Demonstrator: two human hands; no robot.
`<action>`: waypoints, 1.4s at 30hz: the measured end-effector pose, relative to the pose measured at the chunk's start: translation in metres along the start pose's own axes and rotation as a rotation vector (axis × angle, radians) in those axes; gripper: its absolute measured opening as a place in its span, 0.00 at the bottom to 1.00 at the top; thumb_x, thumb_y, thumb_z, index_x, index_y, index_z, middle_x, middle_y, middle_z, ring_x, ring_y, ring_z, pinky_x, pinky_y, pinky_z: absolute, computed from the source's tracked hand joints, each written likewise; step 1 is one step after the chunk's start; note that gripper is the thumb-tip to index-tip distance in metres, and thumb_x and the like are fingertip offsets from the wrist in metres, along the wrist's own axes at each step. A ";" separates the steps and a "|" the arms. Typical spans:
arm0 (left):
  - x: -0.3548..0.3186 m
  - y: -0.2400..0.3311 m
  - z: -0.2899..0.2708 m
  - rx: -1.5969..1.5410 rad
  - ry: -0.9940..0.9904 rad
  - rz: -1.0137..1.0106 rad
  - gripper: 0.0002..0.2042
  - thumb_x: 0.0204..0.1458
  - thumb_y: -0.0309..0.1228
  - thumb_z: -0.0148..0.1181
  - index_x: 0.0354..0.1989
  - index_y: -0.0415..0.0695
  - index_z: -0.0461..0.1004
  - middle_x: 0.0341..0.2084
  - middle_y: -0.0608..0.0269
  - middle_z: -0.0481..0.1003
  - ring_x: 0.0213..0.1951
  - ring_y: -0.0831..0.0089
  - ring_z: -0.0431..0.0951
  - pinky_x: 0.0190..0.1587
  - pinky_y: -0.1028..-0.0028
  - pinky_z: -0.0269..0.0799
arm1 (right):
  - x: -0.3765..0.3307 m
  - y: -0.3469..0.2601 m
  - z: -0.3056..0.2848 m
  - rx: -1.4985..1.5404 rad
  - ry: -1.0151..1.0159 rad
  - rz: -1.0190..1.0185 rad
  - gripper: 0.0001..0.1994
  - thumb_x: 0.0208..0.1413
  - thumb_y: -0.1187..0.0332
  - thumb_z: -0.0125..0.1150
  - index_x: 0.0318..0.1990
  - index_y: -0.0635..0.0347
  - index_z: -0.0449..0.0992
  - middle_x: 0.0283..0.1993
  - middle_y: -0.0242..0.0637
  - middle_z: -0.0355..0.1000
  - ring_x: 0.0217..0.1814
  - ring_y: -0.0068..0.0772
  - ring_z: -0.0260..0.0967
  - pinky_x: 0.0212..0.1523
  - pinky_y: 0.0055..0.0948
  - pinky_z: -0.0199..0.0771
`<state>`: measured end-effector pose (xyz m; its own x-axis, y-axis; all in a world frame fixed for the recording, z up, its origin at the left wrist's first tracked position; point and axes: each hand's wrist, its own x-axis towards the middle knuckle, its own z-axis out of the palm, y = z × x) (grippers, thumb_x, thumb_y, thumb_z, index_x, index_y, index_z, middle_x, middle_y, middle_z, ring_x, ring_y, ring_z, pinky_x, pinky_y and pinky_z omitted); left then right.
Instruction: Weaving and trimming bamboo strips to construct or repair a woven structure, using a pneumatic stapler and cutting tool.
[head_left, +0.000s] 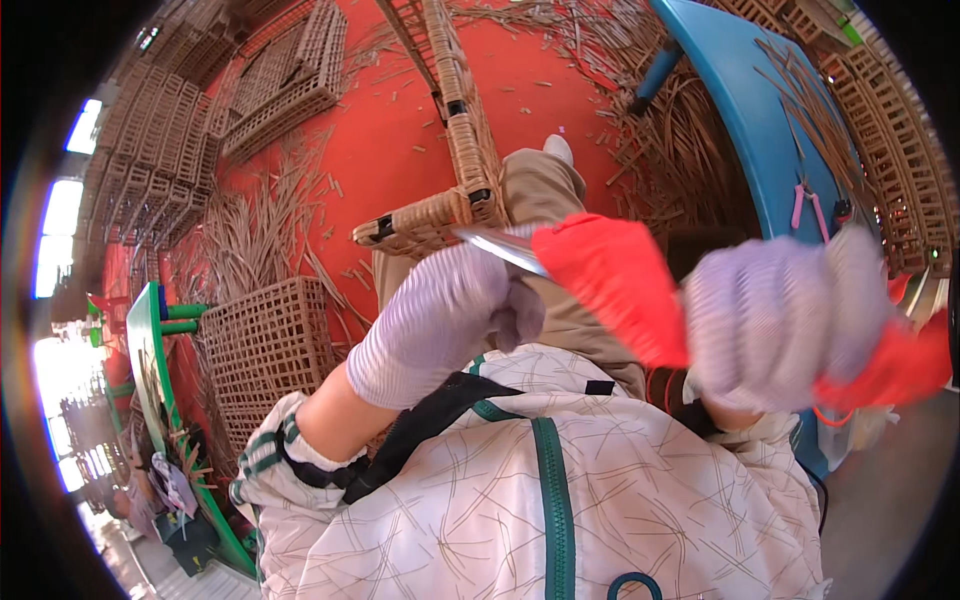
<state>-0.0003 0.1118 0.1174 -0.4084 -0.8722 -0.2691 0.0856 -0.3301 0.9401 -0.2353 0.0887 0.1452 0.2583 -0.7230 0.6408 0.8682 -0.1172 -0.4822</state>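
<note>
My right hand (pixel 780 325), in a pale purple knit glove, is closed round the red-wrapped handle of a tool with a silver metal blade (pixel 503 248); its red wrapping (pixel 620 285) shows on both sides of the fist. The blade points left, over the back of my left hand (pixel 450 315), whose gloved fingers are curled in. What those fingers hold, if anything, is hidden. Just beyond, a woven wicker frame (pixel 465 150) with black bands leans against my legs, its short arm (pixel 420 220) reaching left.
Stacked wicker baskets (pixel 150 150) stand at left, and a woven panel (pixel 265 340) leans by a green stool (pixel 150 330). Cut strips (pixel 265 225) litter the red floor (pixel 385 110). At right, a blue table (pixel 745 75) carries pink-handled pliers (pixel 808 208) and loose strips.
</note>
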 end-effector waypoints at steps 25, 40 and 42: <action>-0.027 -0.017 -0.024 0.456 -0.099 0.720 0.12 0.50 0.20 0.70 0.44 0.41 0.79 0.44 0.57 0.77 0.44 0.66 0.80 0.46 0.71 0.77 | -0.058 0.032 0.024 -0.615 0.177 1.248 0.20 0.71 0.55 0.50 0.44 0.65 0.79 0.30 0.29 0.72 0.31 0.16 0.68 0.33 0.22 0.70; 0.027 -0.037 -0.067 0.940 0.479 0.788 0.10 0.41 0.28 0.75 0.33 0.46 0.83 0.33 0.62 0.80 0.41 0.60 0.76 0.48 0.64 0.71 | -0.045 0.044 0.016 -0.792 0.450 1.160 0.11 0.68 0.63 0.55 0.41 0.62 0.71 0.18 0.28 0.67 0.13 0.16 0.60 0.14 0.20 0.59; 0.027 -0.037 -0.066 0.933 0.486 0.794 0.08 0.40 0.28 0.75 0.31 0.46 0.83 0.31 0.63 0.80 0.40 0.61 0.76 0.47 0.64 0.70 | -0.040 0.044 0.015 -0.763 0.450 1.179 0.11 0.68 0.62 0.55 0.41 0.62 0.72 0.17 0.29 0.68 0.12 0.17 0.60 0.13 0.20 0.59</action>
<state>0.0458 0.0763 0.0612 -0.1551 -0.8163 0.5564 -0.5858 0.5295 0.6136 -0.2013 0.1227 0.1078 0.3670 -0.7821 -0.5036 -0.2110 0.4572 -0.8639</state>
